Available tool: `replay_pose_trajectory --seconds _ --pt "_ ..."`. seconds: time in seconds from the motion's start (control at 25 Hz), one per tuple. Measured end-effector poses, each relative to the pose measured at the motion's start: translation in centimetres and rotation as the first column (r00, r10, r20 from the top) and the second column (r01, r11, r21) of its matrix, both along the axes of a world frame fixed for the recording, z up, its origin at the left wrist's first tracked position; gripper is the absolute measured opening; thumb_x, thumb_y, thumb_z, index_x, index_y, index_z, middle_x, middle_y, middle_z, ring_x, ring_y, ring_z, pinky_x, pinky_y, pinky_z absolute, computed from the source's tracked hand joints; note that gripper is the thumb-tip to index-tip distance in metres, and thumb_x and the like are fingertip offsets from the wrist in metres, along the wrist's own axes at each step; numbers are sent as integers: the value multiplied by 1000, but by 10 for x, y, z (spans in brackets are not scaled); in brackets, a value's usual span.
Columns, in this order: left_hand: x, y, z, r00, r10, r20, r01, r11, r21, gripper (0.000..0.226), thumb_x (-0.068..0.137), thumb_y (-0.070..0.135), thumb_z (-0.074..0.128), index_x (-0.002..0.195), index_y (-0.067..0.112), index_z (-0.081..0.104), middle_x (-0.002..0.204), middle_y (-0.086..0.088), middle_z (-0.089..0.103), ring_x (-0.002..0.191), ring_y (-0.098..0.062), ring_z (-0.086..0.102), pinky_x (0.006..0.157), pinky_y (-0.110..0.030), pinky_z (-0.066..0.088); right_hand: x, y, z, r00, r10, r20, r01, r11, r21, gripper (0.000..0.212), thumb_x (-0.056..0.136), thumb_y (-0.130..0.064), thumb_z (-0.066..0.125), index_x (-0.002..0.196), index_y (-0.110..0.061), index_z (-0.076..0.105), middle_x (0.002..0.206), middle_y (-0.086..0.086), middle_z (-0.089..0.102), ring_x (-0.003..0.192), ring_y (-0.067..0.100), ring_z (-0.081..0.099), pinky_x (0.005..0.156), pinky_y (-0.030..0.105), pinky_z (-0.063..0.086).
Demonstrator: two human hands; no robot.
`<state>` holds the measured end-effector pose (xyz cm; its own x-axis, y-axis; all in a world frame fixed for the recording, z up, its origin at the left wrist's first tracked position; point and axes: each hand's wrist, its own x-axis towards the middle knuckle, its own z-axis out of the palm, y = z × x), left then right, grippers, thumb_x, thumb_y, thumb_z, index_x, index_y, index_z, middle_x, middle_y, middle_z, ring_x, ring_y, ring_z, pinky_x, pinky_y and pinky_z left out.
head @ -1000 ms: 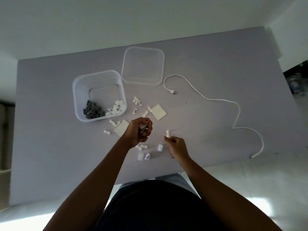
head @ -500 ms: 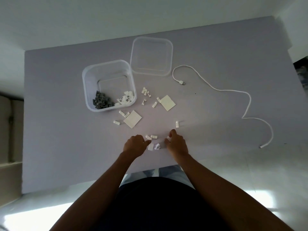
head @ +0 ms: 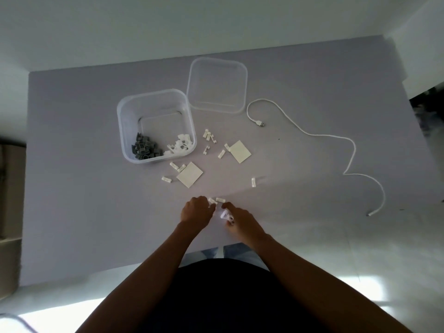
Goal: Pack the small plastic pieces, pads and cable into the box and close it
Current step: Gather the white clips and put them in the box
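Packing was partly done. The translucent square plastic box (head: 156, 126) held a heap of grey pieces (head: 144, 150) and some white pieces (head: 180, 146); its clear lid (head: 217, 85) lay off, just beside it.

Left on the grey table (head: 72, 164): scattered small white plastic pieces (head: 209, 137), two cream square pads (head: 189, 174) (head: 240, 151), and the white cable (head: 348, 150) (uncoiled, well apart from the box).

Left hand (head: 197, 211) was curled near the table edge, its contents hidden, so grip undetermined. Right hand (head: 240, 218) apparently pinched white pieces (head: 225, 215).

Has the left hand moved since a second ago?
Yes. The left hand has drawn back from beside the near pad toward the person, down among the loose white pieces at the table's near edge.
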<state>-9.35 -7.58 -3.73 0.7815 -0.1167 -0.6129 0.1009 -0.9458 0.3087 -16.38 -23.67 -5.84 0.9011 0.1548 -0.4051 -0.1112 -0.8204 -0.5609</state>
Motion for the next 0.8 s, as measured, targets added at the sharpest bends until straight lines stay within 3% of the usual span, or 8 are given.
replay_pose_trajectory --seconds 0.12,0.2,0.32,0.4,0.52,0.64,0.72,0.8 --pt "1 7 -1 1000 16 -10 -16 1000 -23 52 89 60 53 102 11 67 98 -7 71 86 -24 66 72 -32 52 1 5 -8 999 9 52 -7 999 -34 38 92 -21 60 130 -19 54 94 11 70 84 26 68 73 31 50" --pt "0 6 -2 1000 -27 -5 27 1000 12 53 87 61 55 104 12 67 100 -8 71 89 -25 66 74 -33 52 2 8 -11 990 44 132 -32 995 -95 30 95 -28 57 124 -18 59 87 10 70 76 25 69 67 32 53" --pt "-1 2 -1 993 -116 27 114 991 67 48 93 52 52 109 8 64 108 -11 69 98 -28 66 78 -34 51 3 11 -17 980 45 195 -11 985 -171 21 94 -29 60 109 -16 64 72 7 68 60 22 68 53 29 53" --pt "-1 -1 -1 987 -150 60 146 986 77 41 97 43 50 109 6 64 109 -12 69 98 -27 67 77 -30 51 7 11 -21 984 5 179 28 983 -180 17 94 -28 59 102 -14 64 71 7 67 60 22 67 53 31 54" --pt "3 1 1 986 -156 55 154 988 28 33 99 33 49 104 4 64 105 -13 68 94 -28 67 72 -29 48 12 8 -25 976 -69 209 85 994 -70 24 95 -31 51 92 -11 64 70 6 67 60 20 66 54 28 55" --pt "20 13 9 971 -210 114 217 975 -44 26 100 21 42 106 4 60 101 -17 64 91 -31 64 68 -32 45 31 9 0 961 -277 10 270 944 189 24 95 -31 58 102 -9 62 87 5 69 76 15 66 66 18 53" --pt "40 24 25 987 -56 153 82 983 -165 23 99 15 40 94 7 61 90 -14 64 82 -28 61 68 -34 44 56 12 17 937 -347 -51 346 891 293 24 94 -33 62 104 -11 61 91 3 68 77 10 63 66 8 47" --pt "69 38 43 944 329 -6 -307 875 -375 29 97 16 39 79 8 60 70 -11 60 63 -21 52 58 -29 37 92 20 37 921 -372 -112 387 847 364 23 93 -35 63 101 -14 61 87 0 67 70 7 60 61 10 46"
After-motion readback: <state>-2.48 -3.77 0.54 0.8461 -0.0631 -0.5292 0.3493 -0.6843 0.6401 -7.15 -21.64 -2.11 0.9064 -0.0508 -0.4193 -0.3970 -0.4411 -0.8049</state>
